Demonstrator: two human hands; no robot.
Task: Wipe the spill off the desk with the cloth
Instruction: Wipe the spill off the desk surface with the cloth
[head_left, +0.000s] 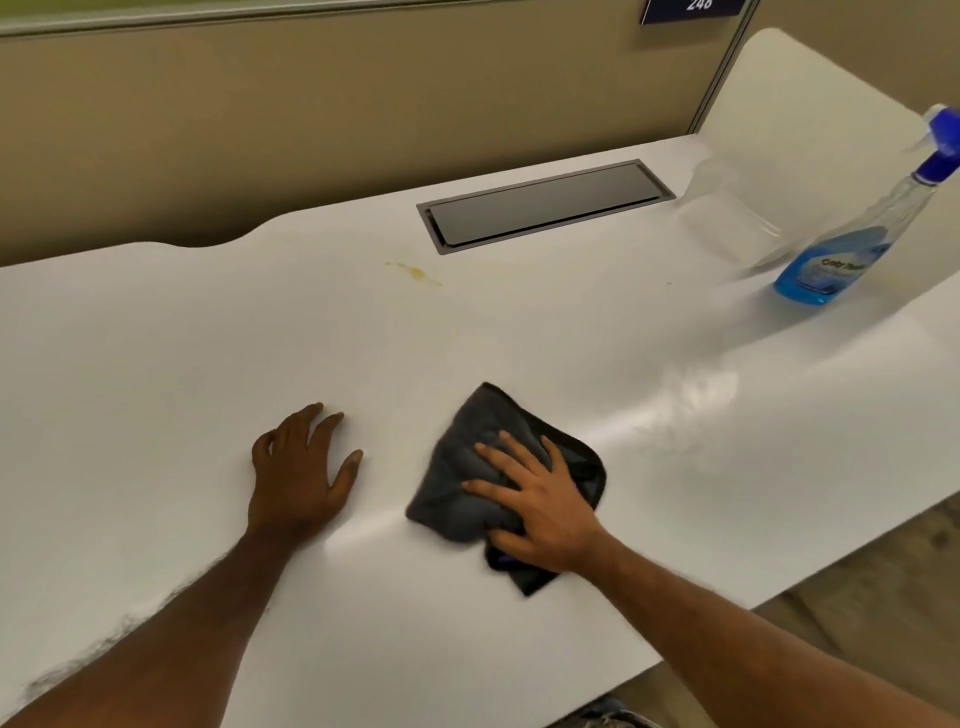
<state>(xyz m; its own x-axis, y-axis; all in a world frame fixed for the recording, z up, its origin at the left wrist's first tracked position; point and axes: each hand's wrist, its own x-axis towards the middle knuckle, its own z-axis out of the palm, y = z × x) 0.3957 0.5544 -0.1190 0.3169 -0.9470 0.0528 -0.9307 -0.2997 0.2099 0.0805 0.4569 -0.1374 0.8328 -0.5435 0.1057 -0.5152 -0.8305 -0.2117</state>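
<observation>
A dark grey cloth (470, 457) lies crumpled on the white desk (156, 364), near its front edge. My right hand (540, 499) presses flat on the cloth with fingers spread, covering its right half. My left hand (298, 475) rests palm down on the bare desk, a hand's width left of the cloth, holding nothing. A small yellowish spill (415, 273) streaks the desk farther back, just left of the cable hatch and well beyond both hands.
A grey metal cable hatch (545, 205) is set into the desk at the back. A blue spray bottle (852, 239) stands at the far right beside a clear plastic container (727, 218). A beige partition wall (311, 119) runs behind the desk.
</observation>
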